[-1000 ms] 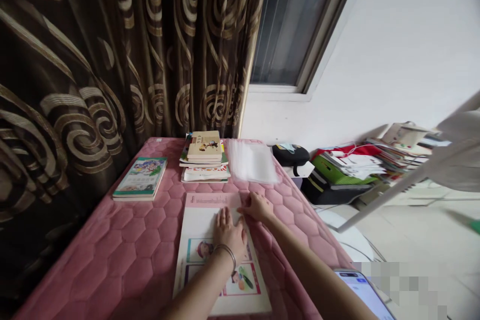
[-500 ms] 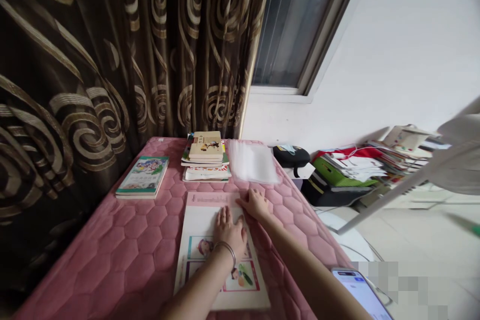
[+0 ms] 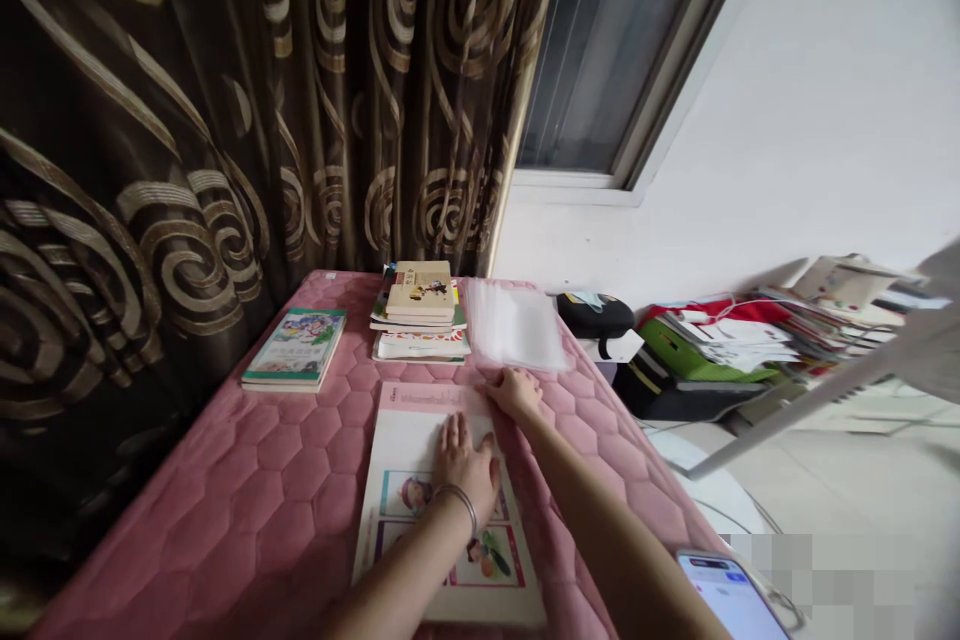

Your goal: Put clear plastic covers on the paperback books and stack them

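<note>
A large thin book lies on the pink quilted surface, with a pink band across its top and framed cartoon pictures below. Flat on its middle, fingers stretched out, rests my left hand, a bracelet at the wrist. My right hand is at the book's top right corner. Its thumb points left onto the corner, apart from the other fingers, which bend down beside the edge. I cannot make out anything held in it. Just beyond this hand lies a stack of clear plastic sheets.
A stack of books stands at the back, and a green-edged book lies left. A phone is at the right front. Beyond the right edge are a black case, piled papers and a fan pole. A patterned curtain hangs behind.
The view has shifted slightly, so everything sits a little further right. My right hand's fingers are more bent at the book's corner. My left hand stays flat on the book.
</note>
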A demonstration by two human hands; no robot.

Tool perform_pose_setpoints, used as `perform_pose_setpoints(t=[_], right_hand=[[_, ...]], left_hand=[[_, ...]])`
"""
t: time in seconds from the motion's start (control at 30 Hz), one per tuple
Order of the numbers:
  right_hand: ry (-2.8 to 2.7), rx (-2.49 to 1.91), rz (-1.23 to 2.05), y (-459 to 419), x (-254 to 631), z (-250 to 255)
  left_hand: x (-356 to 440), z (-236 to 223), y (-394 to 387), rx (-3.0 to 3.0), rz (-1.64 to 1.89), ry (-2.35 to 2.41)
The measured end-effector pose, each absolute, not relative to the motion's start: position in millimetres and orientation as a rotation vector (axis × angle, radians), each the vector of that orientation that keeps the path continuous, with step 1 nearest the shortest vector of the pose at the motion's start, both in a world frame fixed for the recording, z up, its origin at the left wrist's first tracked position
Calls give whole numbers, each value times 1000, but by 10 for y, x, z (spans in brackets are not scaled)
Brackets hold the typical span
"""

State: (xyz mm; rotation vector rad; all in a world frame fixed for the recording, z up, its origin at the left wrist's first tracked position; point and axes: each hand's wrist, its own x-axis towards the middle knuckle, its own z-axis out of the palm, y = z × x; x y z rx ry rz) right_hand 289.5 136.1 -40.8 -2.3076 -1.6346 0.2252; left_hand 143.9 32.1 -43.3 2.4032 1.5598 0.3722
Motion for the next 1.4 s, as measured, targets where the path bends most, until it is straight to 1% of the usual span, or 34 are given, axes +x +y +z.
perform_pose_setpoints(t=[0.17, 0.37, 0.53, 0.7, 0.83, 0.93, 1.03, 1.17, 1.23, 1.4], right_hand=[[-1719, -2282, 105, 1219, 2807, -493], [-1863, -2175, 245, 878, 2917, -535], [-1834, -2197, 300, 941, 2952, -490], [-1738, -2302, 166, 1180, 2798, -441], [-1729, -2338, 24, 1200, 2679, -444], [-1864, -2217, -10, 1083, 2636, -469], [-2069, -2047, 59, 938, 2619, -508], [-2131, -2025, 99, 851, 2610, -546], [-2127, -2046, 97, 850, 2614, -541], [-2123, -2066, 126, 852, 2559, -451]], left_hand=[[1436, -403, 320, 2406, 327, 1569], [1436, -478, 332, 2440, 359, 1572], [1442, -491, 335, 2434, 360, 1570], [1431, -437, 335, 2439, 319, 1562], [1428, -469, 335, 2458, 312, 1568], [1450, -524, 339, 2463, 335, 1610], [1454, -544, 405, 2463, 339, 1628], [1285, -484, 675, 2489, 294, 1682], [1108, -444, 844, 2467, 205, 1712], [687, -426, 1081, 2448, 149, 1743]])
